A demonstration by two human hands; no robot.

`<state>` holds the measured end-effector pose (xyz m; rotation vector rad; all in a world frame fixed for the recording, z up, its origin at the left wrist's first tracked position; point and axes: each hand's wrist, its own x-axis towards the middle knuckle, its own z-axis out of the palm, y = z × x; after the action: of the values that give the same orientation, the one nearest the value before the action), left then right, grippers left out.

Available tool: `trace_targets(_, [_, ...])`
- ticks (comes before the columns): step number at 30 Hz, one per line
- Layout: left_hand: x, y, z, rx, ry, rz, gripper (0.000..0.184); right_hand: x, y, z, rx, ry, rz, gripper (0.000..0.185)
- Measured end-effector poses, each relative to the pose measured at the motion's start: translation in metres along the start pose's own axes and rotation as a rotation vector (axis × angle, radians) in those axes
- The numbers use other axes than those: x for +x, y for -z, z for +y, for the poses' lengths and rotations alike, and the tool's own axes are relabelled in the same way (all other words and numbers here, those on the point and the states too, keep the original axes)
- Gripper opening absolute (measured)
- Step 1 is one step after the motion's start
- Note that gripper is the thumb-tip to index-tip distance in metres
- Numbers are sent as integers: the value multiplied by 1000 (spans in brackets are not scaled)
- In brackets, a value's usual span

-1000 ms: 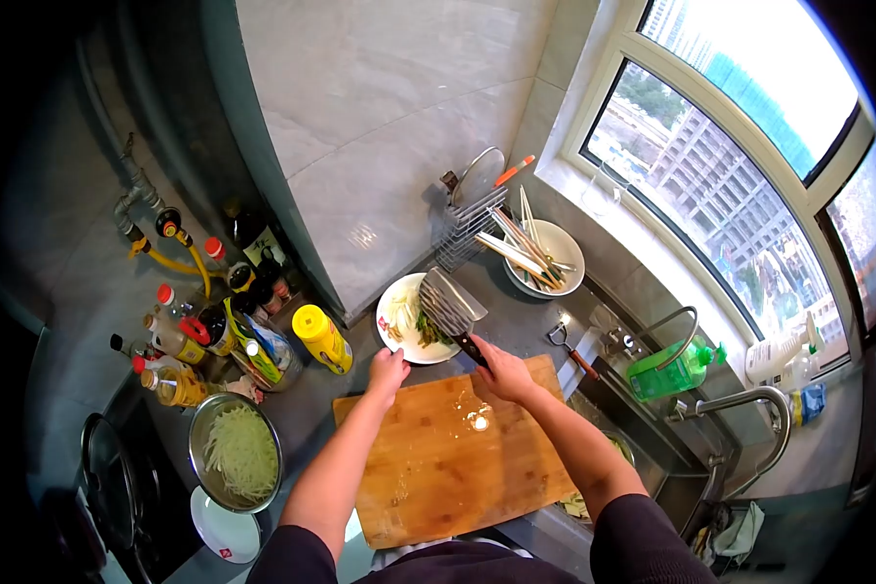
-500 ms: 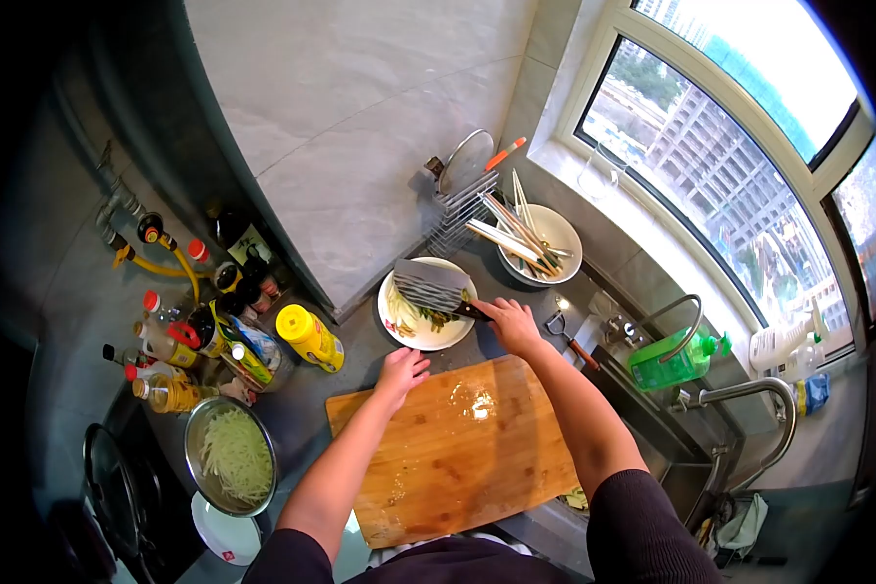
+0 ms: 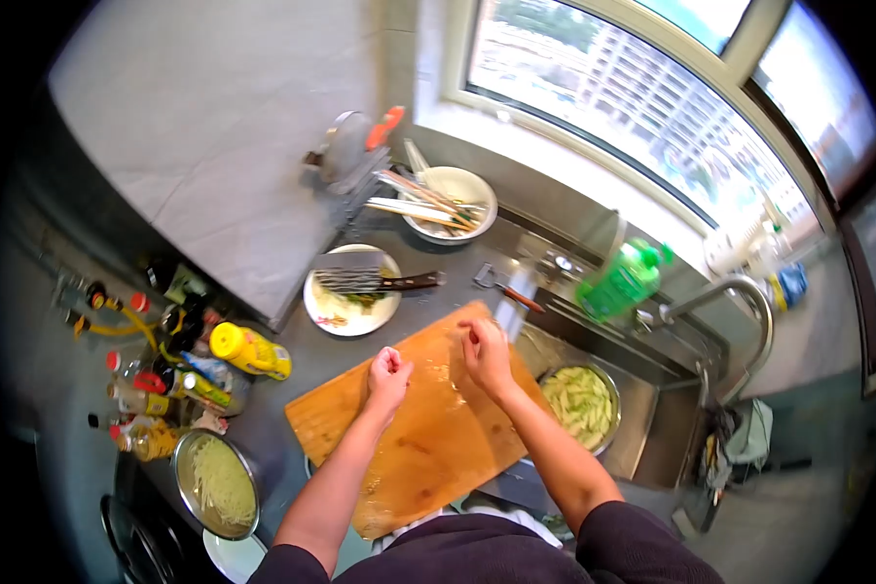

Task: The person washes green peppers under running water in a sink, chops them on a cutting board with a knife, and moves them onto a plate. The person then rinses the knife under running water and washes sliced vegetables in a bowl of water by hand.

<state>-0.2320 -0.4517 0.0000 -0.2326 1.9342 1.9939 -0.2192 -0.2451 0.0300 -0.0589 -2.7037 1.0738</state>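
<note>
A wooden cutting board [image 3: 428,438], wet in places, lies in front of me. My left hand [image 3: 387,378] is over its left part, fingers curled in, with nothing seen in them. Over its upper right is my right hand [image 3: 485,352], fingers loosely bent and also without a visible object. Beyond the board, a broad-bladed kitchen knife with a dark handle [image 3: 409,281] rests across a white plate [image 3: 365,324]. Chopped pale and green pieces show on the plate, partly hidden beneath the blade.
A bowl of chopsticks [image 3: 484,185] and a peeler [image 3: 511,292] are at the back. Right, a metal bowl of cut vegetables [image 3: 582,409] sits in the sink [image 3: 657,428]. At left are a bowl of pale shreds [image 3: 219,482], a yellow canister [image 3: 253,350] and several bottles.
My right hand has let go of the knife, which now lies on the plate. Both hands have drawn back over the board. The view has turned right, showing the bowl in the sink.
</note>
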Motion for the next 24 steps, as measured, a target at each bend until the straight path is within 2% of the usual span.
trace_targets(2, [-10, -35, 2, -10, -27, -98, 26, -45, 28, 26, -12, -73, -31, 39])
trace_targets(3, [-9, -49, -11, 16, -13, -190, 19, -70, 44, 33, -29, -71, 48, 41])
trace_targets(5, [-30, -100, -3, -20, -96, -334, 22, -113, 78, 43, -64, -49, 205, 45])
trace_targets(6, [-41, -121, -2, -39, -133, -401, 25, -136, 92, 55, -77, -112, 211, 48])
trace_targets(7, [-47, -137, -7, -3, -60, -509, 35, -160, 105, 72, -86, -173, 215, 52])
trace_targets(11, [-74, -204, -21, -6, 215, -680, 35, -248, 138, 155, -72, -464, 187, 60])
trace_targets(14, [-85, -253, -68, 64, 259, -797, 41, -287, 155, 200, 41, -683, 121, 66])
trace_targets(15, [-93, -270, -78, 225, 165, -800, 46, -287, 169, 201, 79, -780, 52, 73])
trace_targets(16, [-100, -283, -88, 423, 22, -814, 48, -289, 175, 212, 76, -765, 36, 73])
trace_targets(18, [-119, -292, -88, 928, -514, -840, 50, -297, 176, 232, 83, -732, -9, 73])
trace_targets(19, [-117, -294, -106, 1023, -625, -866, 53, -299, 172, 245, 43, -713, -48, 73])
trace_targets(22, [-116, -299, -119, 1280, -815, -871, 52, -299, 164, 272, 76, -668, -123, 73])
trace_targets(23, [-117, -301, -121, 1241, -829, -801, 43, -298, 160, 277, 74, -653, -131, 72])
trace_targets(24, [-114, -303, -123, 1221, -781, -764, 44, -294, 160, 278, 88, -666, -140, 72])
